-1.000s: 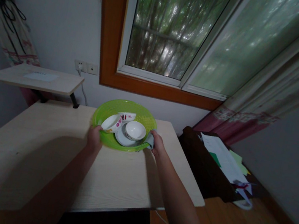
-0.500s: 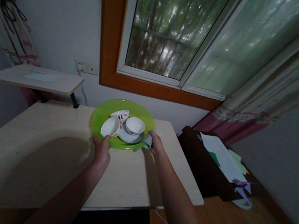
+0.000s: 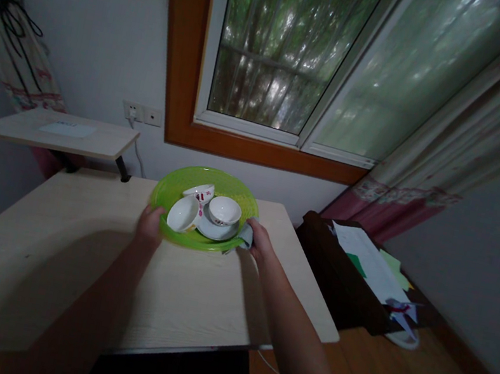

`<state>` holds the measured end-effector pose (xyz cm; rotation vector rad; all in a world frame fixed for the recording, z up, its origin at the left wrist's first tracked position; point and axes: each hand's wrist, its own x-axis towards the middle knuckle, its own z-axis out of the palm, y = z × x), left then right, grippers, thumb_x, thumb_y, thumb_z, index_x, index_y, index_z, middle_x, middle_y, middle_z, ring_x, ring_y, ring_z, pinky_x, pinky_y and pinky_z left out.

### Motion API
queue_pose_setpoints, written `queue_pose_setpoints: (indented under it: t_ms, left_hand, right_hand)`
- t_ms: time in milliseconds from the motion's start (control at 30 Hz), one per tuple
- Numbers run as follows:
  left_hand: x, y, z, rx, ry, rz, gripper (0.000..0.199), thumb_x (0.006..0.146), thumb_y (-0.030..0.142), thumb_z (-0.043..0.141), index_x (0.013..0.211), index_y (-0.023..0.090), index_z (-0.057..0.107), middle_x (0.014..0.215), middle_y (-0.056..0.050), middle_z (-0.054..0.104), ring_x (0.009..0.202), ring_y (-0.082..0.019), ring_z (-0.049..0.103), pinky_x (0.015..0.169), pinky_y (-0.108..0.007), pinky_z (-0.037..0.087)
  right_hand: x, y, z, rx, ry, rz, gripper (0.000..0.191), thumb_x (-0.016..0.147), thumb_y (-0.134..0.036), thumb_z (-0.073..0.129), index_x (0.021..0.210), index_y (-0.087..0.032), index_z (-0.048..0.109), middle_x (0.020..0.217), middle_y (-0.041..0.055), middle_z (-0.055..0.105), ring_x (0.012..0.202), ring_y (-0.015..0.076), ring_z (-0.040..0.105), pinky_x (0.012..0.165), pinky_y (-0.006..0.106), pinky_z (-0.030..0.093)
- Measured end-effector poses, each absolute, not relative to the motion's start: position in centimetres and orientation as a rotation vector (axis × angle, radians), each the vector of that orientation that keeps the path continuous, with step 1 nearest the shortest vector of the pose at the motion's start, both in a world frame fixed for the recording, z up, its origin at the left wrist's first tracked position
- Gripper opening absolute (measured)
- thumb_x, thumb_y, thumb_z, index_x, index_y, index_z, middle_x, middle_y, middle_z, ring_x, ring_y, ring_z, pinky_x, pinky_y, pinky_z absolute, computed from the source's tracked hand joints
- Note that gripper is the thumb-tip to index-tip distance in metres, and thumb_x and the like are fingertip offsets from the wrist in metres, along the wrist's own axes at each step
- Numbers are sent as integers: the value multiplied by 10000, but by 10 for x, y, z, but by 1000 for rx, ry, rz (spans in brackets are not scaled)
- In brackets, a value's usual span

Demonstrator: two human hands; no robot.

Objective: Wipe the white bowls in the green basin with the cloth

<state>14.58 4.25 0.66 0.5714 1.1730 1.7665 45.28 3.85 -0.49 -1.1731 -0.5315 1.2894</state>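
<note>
A round green plastic basin (image 3: 183, 179) stands at the far side of the pale wooden table. Inside it are three white bowls: a tilted one on the left (image 3: 183, 214), a tilted one at the back (image 3: 200, 192) and an upright one (image 3: 225, 210) over a white plate (image 3: 215, 231). My left hand (image 3: 150, 224) grips the basin's left rim, its thumb over the edge. At the right rim my right hand (image 3: 258, 238) is closed on the basin's edge together with a grey-blue cloth (image 3: 246, 236). The fingers under the rim are hidden.
On the left of the table (image 3: 181, 304) stands a small raised shelf (image 3: 108, 139) with a paper label. Behind are a wall socket (image 3: 141, 114) and a window. A dark brown cabinet (image 3: 340, 280) bearing papers (image 3: 367, 259) is to the right, beside the wooden floor.
My left hand has shifted left and up along the rim, from the front edge to the left side. My right hand, the cloth and the basin have stayed nearly in place.
</note>
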Motion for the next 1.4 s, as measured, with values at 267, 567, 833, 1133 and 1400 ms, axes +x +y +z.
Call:
queue_pose_setpoints:
  t_ms: [267,567,833,1133,1400]
  left_hand:
    - [166,25,-1,396,1217,1771,429,626,179,647,1048,230,697,996,-61,771,951,-269,766,890,-403,659]
    - [176,19,-8,443,1205,1859,528,629,220,611,1145,198,723,1100,-93,786,1030,-266,771,945,-393,644]
    - [174,19,-8,457,1213,1864,434,644,223,634,1067,198,726,1019,-67,781,969,-248,770,904,-372,640]
    - [141,25,-6,599,1295,1673,247,581,167,714,827,187,728,731,-8,693,680,-191,661,631,-284,559]
    - [111,56,1,648,1227,1489,233,499,172,697,732,186,691,635,4,664,546,-156,592,528,-250,452]
  right_hand:
    - [463,43,-6,-1227,-584,1249,52,925,-173,726,971,-177,751,779,39,820,694,213,793,670,287,697]
    - [462,35,-9,-1231,-560,1233,86,925,-188,679,944,-181,763,812,48,838,766,214,814,665,269,672]
    - [464,34,-8,-1215,-582,1269,90,949,-169,675,943,-179,764,835,64,845,762,218,820,662,274,679]
    - [473,38,-9,-1220,-616,1304,20,932,-159,741,923,-166,757,817,72,842,686,204,803,671,264,688]
    - [490,65,6,-1320,-707,1356,86,918,-122,697,916,-170,769,814,79,853,647,204,762,636,277,674]
